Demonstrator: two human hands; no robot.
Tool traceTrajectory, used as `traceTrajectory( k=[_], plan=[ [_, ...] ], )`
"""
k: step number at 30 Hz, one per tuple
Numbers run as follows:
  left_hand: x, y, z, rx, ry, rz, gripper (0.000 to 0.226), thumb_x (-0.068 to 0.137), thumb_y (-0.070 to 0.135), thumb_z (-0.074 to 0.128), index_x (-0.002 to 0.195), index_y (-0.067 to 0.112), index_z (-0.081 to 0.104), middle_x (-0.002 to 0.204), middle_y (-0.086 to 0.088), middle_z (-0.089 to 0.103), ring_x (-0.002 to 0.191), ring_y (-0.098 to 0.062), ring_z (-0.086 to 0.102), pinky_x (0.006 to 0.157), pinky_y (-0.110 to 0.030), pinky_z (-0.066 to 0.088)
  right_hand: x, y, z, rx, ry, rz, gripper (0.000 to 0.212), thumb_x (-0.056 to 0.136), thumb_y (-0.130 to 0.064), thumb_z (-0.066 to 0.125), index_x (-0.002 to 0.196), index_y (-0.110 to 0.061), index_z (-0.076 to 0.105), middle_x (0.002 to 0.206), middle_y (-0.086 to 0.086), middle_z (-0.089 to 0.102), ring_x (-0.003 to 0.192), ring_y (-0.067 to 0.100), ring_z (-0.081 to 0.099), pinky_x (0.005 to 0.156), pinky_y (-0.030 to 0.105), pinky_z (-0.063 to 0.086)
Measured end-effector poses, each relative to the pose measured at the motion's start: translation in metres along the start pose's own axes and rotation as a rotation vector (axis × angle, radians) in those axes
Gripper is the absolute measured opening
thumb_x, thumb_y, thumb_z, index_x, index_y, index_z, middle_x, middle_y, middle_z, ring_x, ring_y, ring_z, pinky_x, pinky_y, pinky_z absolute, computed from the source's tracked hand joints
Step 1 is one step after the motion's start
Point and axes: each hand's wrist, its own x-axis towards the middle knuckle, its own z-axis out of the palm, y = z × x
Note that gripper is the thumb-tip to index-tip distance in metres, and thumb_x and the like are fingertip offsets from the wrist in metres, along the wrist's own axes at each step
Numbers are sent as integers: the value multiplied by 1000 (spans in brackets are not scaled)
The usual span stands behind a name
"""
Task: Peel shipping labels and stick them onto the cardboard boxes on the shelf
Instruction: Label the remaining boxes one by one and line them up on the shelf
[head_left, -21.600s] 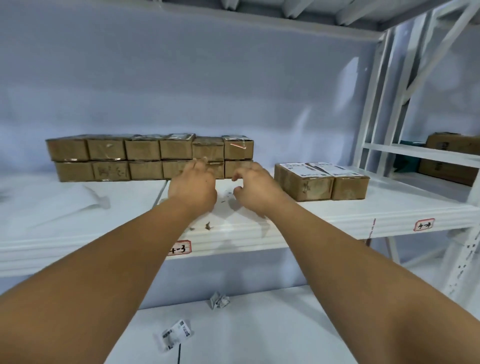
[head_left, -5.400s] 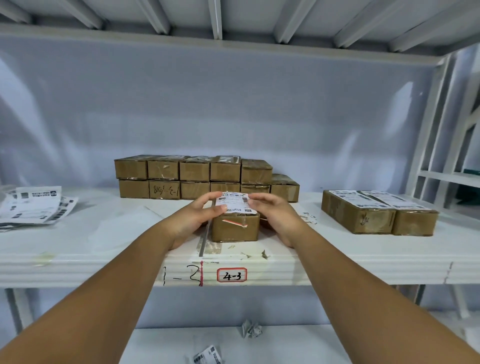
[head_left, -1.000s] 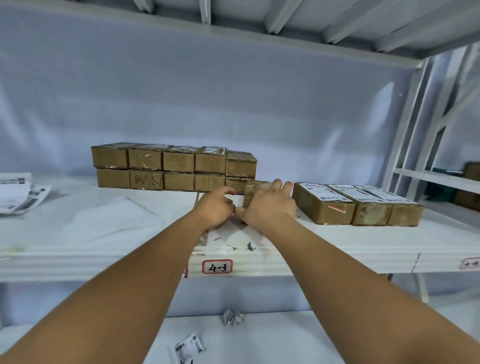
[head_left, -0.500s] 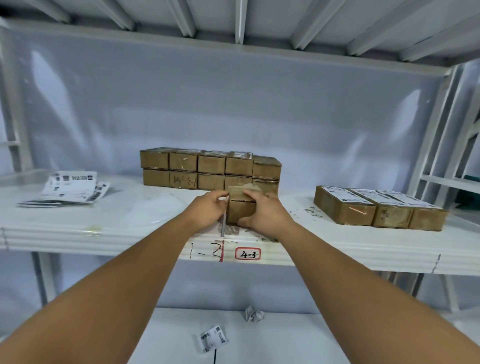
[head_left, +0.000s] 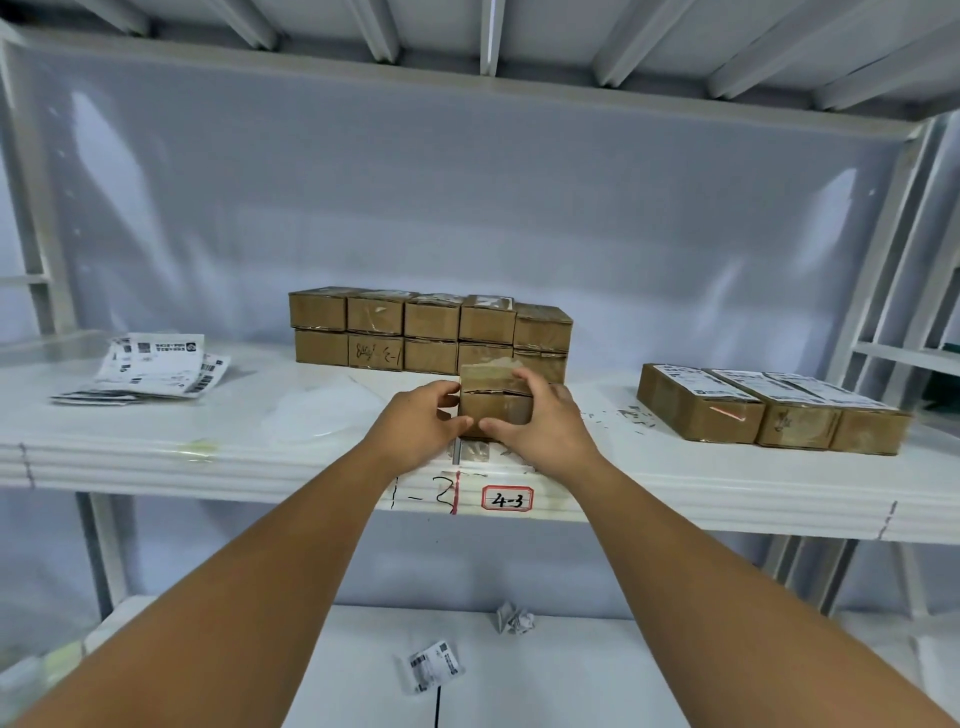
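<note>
One cardboard box was at the front of the shelf, about midway along it, held between both hands. The left hand gripped its left side with curled fingers and thumb. The right hand wrapped over its top right corner, thumb across the front face. The faces that showed were plain brown card and tape with no label, so this box looked yet to be done.

Just behind it stood a stack of boxes, two rows high and five across. Their tops lay too edge-on to tell whether labels were on them. Well to the right, three labelled boxes lay side by side, touching, with white labels on top, so that much of the job appeared finished. Well to the left lay a loose pile of shipping labels, so plenty seemed left: peel one, stick it on the held box, then work through the stack.

Every box was taped closed, and what was inside could not be seen. On the lower shelf lay a crumpled scrap of paper and a stray label. A red-bordered tag marked 4-3 was on the shelf's front edge below the hands.
</note>
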Motion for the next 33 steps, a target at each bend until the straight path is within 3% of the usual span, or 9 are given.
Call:
traceTrajectory(
  k=[2,5,8,12,16,19,26,29,33],
  plan=[
    [-4,1,2,60,52,44,55,89,29,63,139,20,44,131,2,56,107,-13,57,93,-27,46,-4,-2,2,-37,80,-51,62,83,-45,66,137,-36,40,138,1,35,133,18,28,104,32,34],
    [-10,0,5,209,193,143,53,94,28,53,143,15,37,142,-4,42,123,-18,47,103,-32,39,-8,-7,6,-214,364,-272,41,85,-37,63,124,-24,57,124,3,48,121,21,39,100,37,41],
    [-16,-4,-3,446,369,227,44,90,18,54,133,11,50,137,-9,47,125,-26,44,94,-38,44,-3,-27,14,-259,525,-511,29,80,-22,62,107,-15,66,107,8,58,105,28,52,89,40,48],
    [-15,-16,-28,645,530,263,29,74,7,63,103,10,68,109,-13,62,101,-35,57,77,-40,46,2,-66,36,-223,326,-662,30,80,-7,58,109,-11,65,104,7,59,99,27,56,73,39,53],
    [-15,-33,-67,646,565,59,35,78,2,50,107,14,64,116,-8,58,108,-31,49,82,-37,38,7,-102,68,-133,4,-589,33,90,-7,46,119,-15,59,121,5,56,105,25,56,82,41,49],
    [-16,-57,-96,677,527,-90,38,82,-3,46,114,10,61,124,-11,52,113,-32,44,76,-40,41,12,-126,89,-56,-122,-511,30,90,-6,45,113,-15,63,117,6,62,107,23,56,90,37,47],
    [-20,-118,-143,782,370,-368,36,86,1,44,121,7,52,123,-12,46,116,-30,44,86,-41,44,21,-153,134,123,-409,-239,27,90,-16,52,115,-19,60,109,2,58,88,23,60,72,30,49],
    [-16,-132,-151,685,382,-414,30,86,4,44,115,3,51,122,-15,47,115,-32,44,92,-40,41,33,-151,151,-2,-428,-257,31,90,-14,53,119,-18,60,119,4,57,106,22,56,79,25,43],
    [-7,-149,-162,868,381,-449,31,89,17,41,117,8,51,123,-11,50,118,-29,45,106,-39,28,53,-151,170,-180,-372,-317,36,91,-5,44,123,-17,56,125,7,56,116,23,51,89,27,43]
  ],
)
